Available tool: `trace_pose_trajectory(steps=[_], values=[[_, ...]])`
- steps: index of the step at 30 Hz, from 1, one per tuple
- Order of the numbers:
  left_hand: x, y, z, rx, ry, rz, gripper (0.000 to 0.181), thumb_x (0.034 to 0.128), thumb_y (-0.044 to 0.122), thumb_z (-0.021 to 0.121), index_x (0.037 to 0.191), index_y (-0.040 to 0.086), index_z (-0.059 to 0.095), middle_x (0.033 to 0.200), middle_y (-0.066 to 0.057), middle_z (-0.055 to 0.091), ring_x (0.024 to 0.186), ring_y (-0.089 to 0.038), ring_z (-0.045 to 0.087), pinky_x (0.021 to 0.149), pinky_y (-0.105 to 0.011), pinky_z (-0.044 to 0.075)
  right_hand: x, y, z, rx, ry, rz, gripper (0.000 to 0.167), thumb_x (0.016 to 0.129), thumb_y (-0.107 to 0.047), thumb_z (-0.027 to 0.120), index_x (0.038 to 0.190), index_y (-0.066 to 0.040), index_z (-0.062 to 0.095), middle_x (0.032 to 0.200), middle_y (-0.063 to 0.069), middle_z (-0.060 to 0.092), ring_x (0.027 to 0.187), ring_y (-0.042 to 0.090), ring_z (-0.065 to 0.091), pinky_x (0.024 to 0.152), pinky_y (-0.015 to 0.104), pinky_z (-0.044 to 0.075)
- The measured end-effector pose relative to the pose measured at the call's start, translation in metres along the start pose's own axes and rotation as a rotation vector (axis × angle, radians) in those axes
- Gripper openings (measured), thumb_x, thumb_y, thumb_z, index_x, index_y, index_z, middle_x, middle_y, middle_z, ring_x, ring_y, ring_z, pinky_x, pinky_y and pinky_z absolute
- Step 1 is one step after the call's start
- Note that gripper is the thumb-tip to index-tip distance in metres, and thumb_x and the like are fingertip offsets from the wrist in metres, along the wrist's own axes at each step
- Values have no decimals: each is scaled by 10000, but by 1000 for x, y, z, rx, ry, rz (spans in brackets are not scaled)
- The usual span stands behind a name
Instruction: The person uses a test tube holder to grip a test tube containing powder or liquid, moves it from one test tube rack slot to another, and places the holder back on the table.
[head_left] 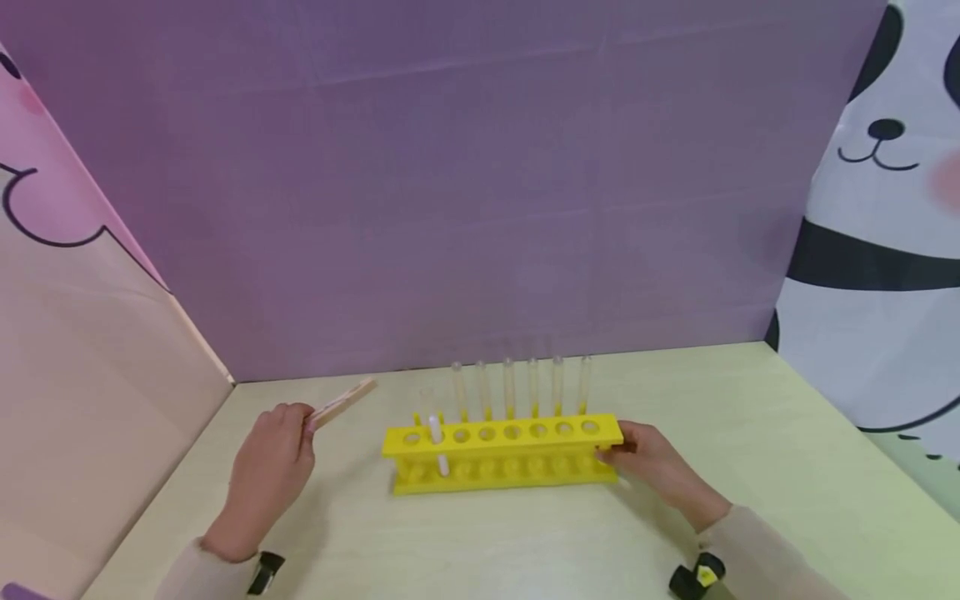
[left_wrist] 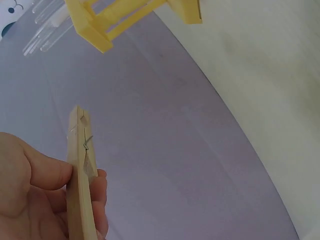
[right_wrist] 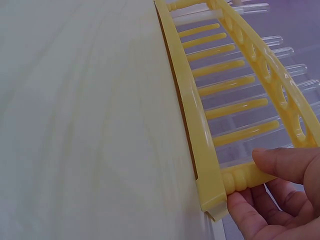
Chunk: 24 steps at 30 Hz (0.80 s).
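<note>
My left hand [head_left: 268,467] grips a wooden test tube clamp [head_left: 347,402] between thumb and fingers, to the left of the yellow test tube rack [head_left: 502,447] and apart from it. In the left wrist view the clamp [left_wrist: 76,150] shows its small metal spring, and nothing sits between its tips. At the rack's right end, my right hand [head_left: 660,468] holds the end post [right_wrist: 245,177] with thumb and fingers curled round it. A slim white tube [head_left: 436,430] stands slightly tilted in a hole near the rack's left end. Several clear test tubes [head_left: 508,387] stand upside down over the pegs behind.
The rack stands on a pale wood-grain table [head_left: 510,542]. A purple cloth wall [head_left: 480,208] rises along the back edge. Printed cartoon panels flank both sides, with a panda [head_left: 885,325] on the right. Something purple [head_left: 18,592] pokes in at the lower left corner.
</note>
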<state>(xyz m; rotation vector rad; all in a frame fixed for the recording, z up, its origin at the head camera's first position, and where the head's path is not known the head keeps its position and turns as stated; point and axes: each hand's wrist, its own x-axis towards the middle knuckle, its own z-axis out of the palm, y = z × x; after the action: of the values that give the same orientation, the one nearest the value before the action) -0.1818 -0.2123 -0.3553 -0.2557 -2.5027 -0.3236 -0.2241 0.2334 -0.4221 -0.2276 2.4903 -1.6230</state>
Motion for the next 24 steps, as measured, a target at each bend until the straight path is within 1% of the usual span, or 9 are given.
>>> trace_pose_trajectory(steps=[2,4,9,14,18,24], values=[[-1,-3,1,-4,8,6,127,841,-1,585,951,-65,595,763,-125,556,654,-304,509,558,-437,413,0,0,0,0,-2,-2,421,852,-17,649,1237,94,522,1139,188,612,878,187,566,741,263,504],[-1,-5,2,-10,2,4,131,843,-3,588,957,-68,595,762,-125,555,642,-297,514,553,-439,418,0,-1,0,3,1,1,419,851,-16,650,1236,92,525,1133,180,616,876,183,567,739,259,504],[-2,-8,1,-22,-55,-19,163,859,7,587,995,-82,595,791,-144,577,639,-277,533,567,-441,440,0,-1,0,8,-1,3,413,854,-18,646,1237,83,530,1131,165,619,880,185,565,743,262,504],[-2,-8,1,-21,-106,-21,170,850,21,603,978,-89,617,769,-134,594,641,-276,555,584,-438,455,1,0,-1,20,-15,-1,410,861,-28,640,1240,79,528,1134,158,616,886,194,559,748,267,503],[-3,-8,2,-25,-132,-34,153,835,21,615,948,-81,628,742,-115,594,634,-276,555,587,-438,452,1,0,-2,19,-16,-7,409,861,-36,642,1237,77,530,1130,155,617,890,190,561,746,263,502],[-5,-11,5,-29,-167,-59,144,826,20,624,936,-73,631,734,-100,599,617,-263,550,544,-421,439,-1,-2,-1,22,-17,-13,415,856,-32,643,1238,84,526,1139,170,613,893,189,565,748,267,501]])
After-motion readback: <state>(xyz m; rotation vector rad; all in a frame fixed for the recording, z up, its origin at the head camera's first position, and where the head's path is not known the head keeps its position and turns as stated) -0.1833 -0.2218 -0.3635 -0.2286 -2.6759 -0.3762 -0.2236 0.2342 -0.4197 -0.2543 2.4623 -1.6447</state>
